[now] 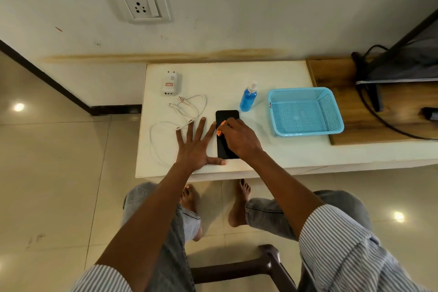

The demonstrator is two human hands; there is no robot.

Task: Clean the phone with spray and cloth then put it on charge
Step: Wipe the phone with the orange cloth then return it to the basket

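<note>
A black phone (226, 117) lies flat, screen up, near the front of the white table (272, 149). My right hand (239, 137) is closed on a small orange cloth (220, 128) and presses it onto the phone's screen. My left hand (195, 144) rests flat on the table with fingers spread, its index finger and thumb against the phone's left and bottom edges. A blue spray bottle (248, 98) stands upright just behind the phone. A white charger adapter (171, 83) and a loose white cable (182, 116) lie to the left.
A light blue plastic basket (305, 111) sits right of the bottle. A wall socket (142, 6) is on the wall above the table. A wooden surface (350, 106) with black cables and a dark stand is at the right. A brown chair (267, 265) is beneath me.
</note>
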